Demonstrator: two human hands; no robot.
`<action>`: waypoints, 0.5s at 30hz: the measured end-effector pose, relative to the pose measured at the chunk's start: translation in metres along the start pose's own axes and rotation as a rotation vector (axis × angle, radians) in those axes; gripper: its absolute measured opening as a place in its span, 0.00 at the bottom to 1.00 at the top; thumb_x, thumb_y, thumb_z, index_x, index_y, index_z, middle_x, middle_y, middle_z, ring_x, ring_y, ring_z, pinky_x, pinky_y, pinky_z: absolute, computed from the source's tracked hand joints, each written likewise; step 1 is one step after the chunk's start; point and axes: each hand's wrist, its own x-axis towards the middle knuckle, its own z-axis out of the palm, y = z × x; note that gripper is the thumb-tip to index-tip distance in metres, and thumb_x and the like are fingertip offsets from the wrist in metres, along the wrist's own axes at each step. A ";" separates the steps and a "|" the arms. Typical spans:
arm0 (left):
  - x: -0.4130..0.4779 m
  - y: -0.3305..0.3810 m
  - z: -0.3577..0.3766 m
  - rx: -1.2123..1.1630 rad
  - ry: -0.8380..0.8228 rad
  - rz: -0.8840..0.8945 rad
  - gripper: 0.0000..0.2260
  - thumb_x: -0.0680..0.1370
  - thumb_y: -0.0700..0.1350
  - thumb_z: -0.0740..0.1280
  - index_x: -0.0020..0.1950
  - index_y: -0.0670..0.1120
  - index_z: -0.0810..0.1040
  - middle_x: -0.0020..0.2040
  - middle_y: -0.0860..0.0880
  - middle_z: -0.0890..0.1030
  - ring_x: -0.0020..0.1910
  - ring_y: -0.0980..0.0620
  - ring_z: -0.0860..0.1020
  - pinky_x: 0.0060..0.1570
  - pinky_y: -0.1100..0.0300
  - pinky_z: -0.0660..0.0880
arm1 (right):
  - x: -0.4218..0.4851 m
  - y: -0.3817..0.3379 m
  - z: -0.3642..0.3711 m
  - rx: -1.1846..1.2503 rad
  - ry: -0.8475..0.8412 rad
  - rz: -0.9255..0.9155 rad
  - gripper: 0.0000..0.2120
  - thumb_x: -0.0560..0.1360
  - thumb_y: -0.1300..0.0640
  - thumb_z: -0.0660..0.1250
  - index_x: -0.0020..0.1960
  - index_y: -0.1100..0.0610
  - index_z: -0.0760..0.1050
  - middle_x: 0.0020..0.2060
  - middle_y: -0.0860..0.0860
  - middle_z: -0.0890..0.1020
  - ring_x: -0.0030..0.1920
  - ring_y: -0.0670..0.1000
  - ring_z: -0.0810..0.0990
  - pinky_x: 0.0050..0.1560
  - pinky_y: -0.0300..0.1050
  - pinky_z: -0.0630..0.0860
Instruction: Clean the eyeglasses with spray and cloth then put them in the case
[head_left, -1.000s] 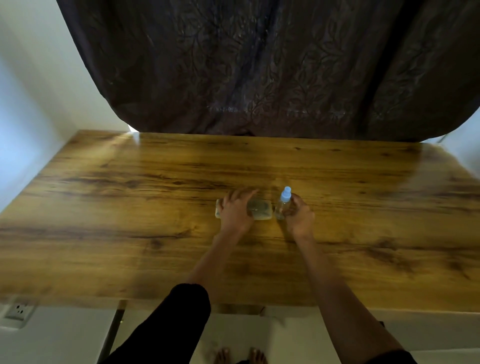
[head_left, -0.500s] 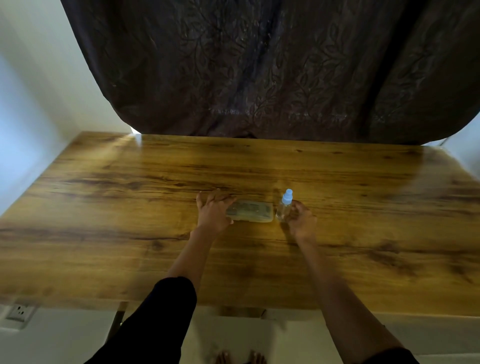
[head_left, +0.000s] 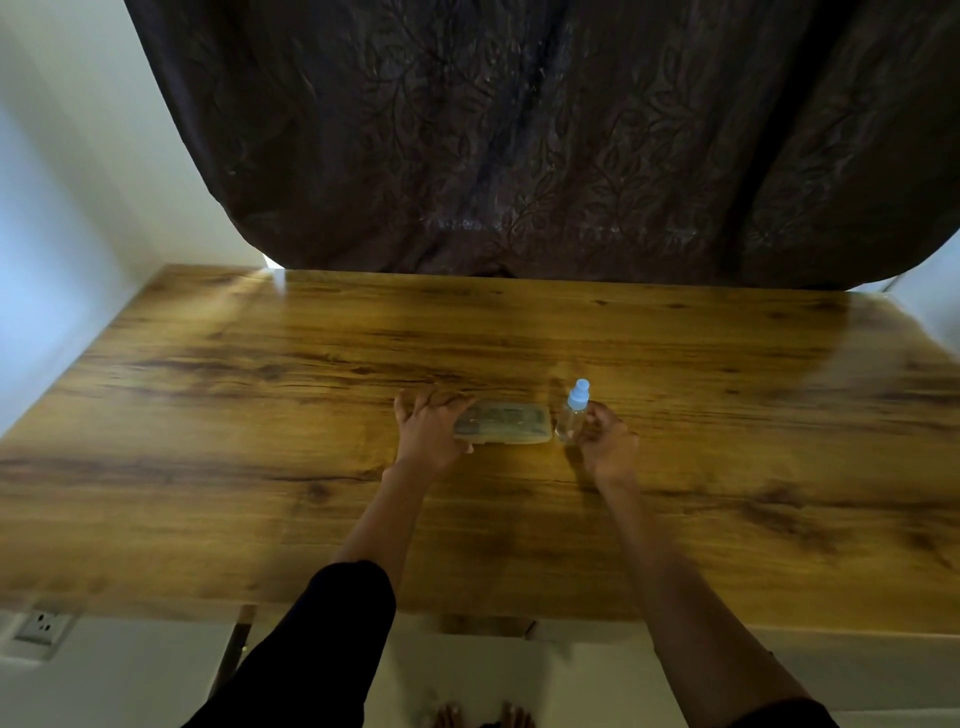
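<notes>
A translucent, closed eyeglasses case (head_left: 506, 423) lies flat in the middle of the wooden table (head_left: 208, 415). Dark shapes show faintly through its lid; I cannot tell what they are. My left hand (head_left: 428, 434) grips the case's left end, with the fingers over the top and the thumb at the front edge. A small clear spray bottle (head_left: 572, 415) with a pale blue cap stands upright just right of the case. My right hand (head_left: 605, 441) pinches the bottle's right side with its fingertips. No cloth is in view.
A dark patterned curtain (head_left: 519, 156) hangs along the table's far edge. White walls flank both sides. A wall socket (head_left: 44, 626) sits below the table's near left edge. My bare feet (head_left: 483, 717) show under the near edge.
My left hand slid from on top of the case to its left end, uncovering the lid. My right hand loosened from a fuller hold on the bottle to a fingertip pinch.
</notes>
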 end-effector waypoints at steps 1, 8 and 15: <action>0.000 0.000 0.000 -0.003 -0.008 -0.003 0.33 0.71 0.53 0.70 0.72 0.57 0.60 0.73 0.51 0.64 0.75 0.48 0.52 0.70 0.39 0.40 | 0.000 -0.001 -0.001 -0.004 -0.003 0.005 0.21 0.72 0.64 0.68 0.64 0.57 0.71 0.57 0.55 0.80 0.57 0.53 0.77 0.49 0.39 0.69; -0.001 -0.004 0.002 -0.101 0.029 -0.004 0.34 0.69 0.58 0.70 0.73 0.57 0.60 0.73 0.52 0.63 0.75 0.49 0.53 0.70 0.39 0.40 | 0.001 -0.001 -0.002 0.025 -0.016 0.023 0.22 0.72 0.66 0.67 0.65 0.57 0.70 0.58 0.55 0.79 0.57 0.53 0.78 0.49 0.38 0.70; -0.004 -0.002 -0.004 -0.178 0.145 0.034 0.28 0.74 0.60 0.63 0.72 0.54 0.63 0.72 0.52 0.66 0.74 0.50 0.56 0.71 0.41 0.43 | 0.000 -0.004 -0.006 0.053 0.010 0.004 0.20 0.74 0.67 0.64 0.65 0.59 0.70 0.59 0.56 0.78 0.59 0.54 0.76 0.49 0.38 0.69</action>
